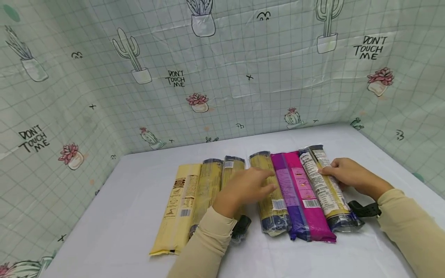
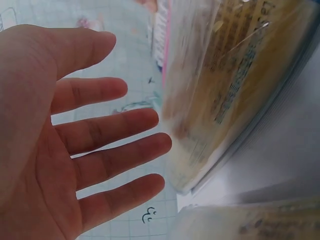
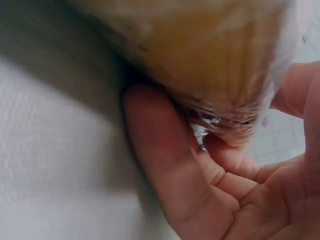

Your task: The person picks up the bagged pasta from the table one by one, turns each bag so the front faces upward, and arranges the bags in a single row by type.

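My right hand (image 1: pixel 352 174) grips the rightmost spaghetti pack (image 1: pixel 321 181), a clear bag with a white printed label, by its right edge. Its thumb lies on top, and in the right wrist view the fingers (image 3: pixel 165 150) curl under the wrapper. Spread and holding nothing, my left hand (image 1: pixel 245 188) hovers over the space between two spaghetti packs with dark blue ends, one to its left (image 1: pixel 233 164) and one to its right (image 1: pixel 265 164). In the left wrist view its palm and straight fingers (image 2: pixel 115 127) face a spaghetti pack (image 2: pixel 220 85).
A pink and purple pack (image 1: pixel 302 185) lies against the rightmost pack. To the left lie another spaghetti pack (image 1: pixel 208 181) and a pale yellow pack (image 1: pixel 180 204). All rest side by side on a white table (image 1: pixel 121 216), before a cactus-print cloth (image 1: pixel 222 77).
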Motion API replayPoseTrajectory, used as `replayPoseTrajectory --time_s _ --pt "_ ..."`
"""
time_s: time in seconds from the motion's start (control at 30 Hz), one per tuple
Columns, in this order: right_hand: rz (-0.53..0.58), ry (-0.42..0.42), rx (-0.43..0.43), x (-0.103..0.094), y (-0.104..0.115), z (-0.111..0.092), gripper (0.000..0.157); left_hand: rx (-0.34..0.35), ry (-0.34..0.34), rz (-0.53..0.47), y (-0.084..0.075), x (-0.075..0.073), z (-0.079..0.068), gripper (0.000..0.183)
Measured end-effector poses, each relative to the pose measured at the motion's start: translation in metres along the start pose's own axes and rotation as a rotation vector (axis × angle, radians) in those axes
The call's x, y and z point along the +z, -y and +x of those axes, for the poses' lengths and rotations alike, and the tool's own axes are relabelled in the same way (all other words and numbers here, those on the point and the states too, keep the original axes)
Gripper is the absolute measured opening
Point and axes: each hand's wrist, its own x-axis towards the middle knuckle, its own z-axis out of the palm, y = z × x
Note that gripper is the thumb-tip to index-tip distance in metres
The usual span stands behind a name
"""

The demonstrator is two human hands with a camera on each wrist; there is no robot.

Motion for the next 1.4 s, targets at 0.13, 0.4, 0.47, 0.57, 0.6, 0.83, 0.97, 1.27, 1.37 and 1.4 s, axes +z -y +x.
replayPoseTrajectory --time_s 0.13,0.4,0.47,0.57,0.6,0.83,0.97,1.27,1.37,1.4 --pt "0.111 0.033 0.01 -0.002 -0.006 0.004 0.044 0.012 -0.013 0.011 -0.003 0.004 0.001 0.044" --pt "0.234 0.037 0.002 -0.002 -0.003 0.004 0.043 0.032 -0.039 0.045 -0.01 0.01 0.007 0.044" --pt "0.246 0.004 -0.01 -0.003 -0.004 0.004 0.041 0.045 -0.038 0.041 -0.015 0.011 0.011 0.044" --pt "0.255 -0.062 -0.034 -0.004 -0.004 0.003 0.04 0.061 -0.032 0.045 -0.022 0.014 0.016 0.043" --pt "0.257 -0.088 -0.045 -0.004 -0.004 0.003 0.04 0.065 -0.03 0.05 -0.024 0.015 0.017 0.042" --pt "0.235 -0.224 -0.071 -0.004 -0.003 0.004 0.042 0.075 -0.018 0.095 -0.036 0.022 0.025 0.042" --pt "0.22 -0.252 -0.065 -0.004 -0.002 0.005 0.042 0.069 -0.006 0.102 -0.04 0.024 0.027 0.043" --pt "0.204 -0.286 -0.041 -0.012 -0.002 0.004 0.051 0.073 0.07 0.041 -0.047 0.021 0.022 0.044" --pt "0.21 -0.304 -0.027 -0.015 -0.004 0.003 0.055 0.066 0.107 0.011 -0.05 0.02 0.02 0.047" --pt "0.214 -0.307 -0.024 -0.016 -0.005 0.003 0.056 0.067 0.121 0.008 -0.051 0.02 0.019 0.048"
